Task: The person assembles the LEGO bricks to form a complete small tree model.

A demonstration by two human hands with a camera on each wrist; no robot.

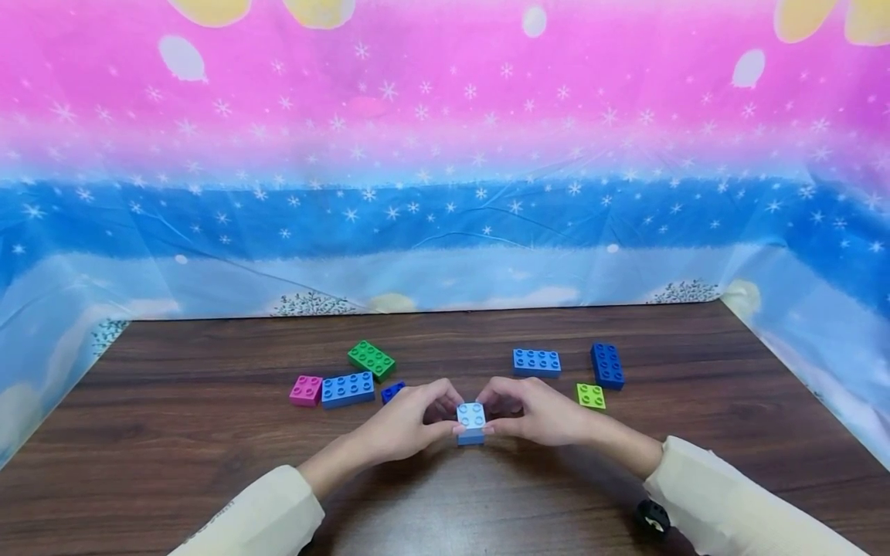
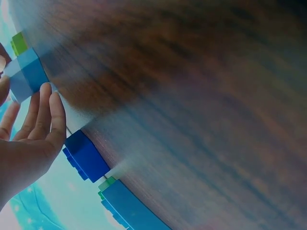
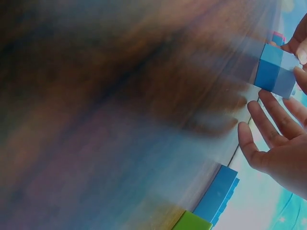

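A pale blue square brick (image 1: 470,412) sits on top of a blue brick (image 1: 470,439), the two stacked on the table near its front middle. From the left side, my left hand (image 1: 406,421) pinches the pale brick with thumb and fingers. My right hand (image 1: 552,413) pinches it from the opposite side, its other fingers spread apart in the right wrist view. Both layers, the lower blue brick (image 2: 36,72) and the paler upper one (image 2: 18,82), show in the left wrist view. A dark blue brick (image 1: 392,391) lies just beyond my left hand, partly hidden by it.
Left of the hands lie a pink brick (image 1: 306,391), a long blue brick (image 1: 348,390) and a green brick (image 1: 371,360). To the right are another blue brick (image 1: 536,362), a navy brick (image 1: 608,365) and a lime brick (image 1: 591,396). A printed cloth (image 1: 445,216) borders the wooden table.
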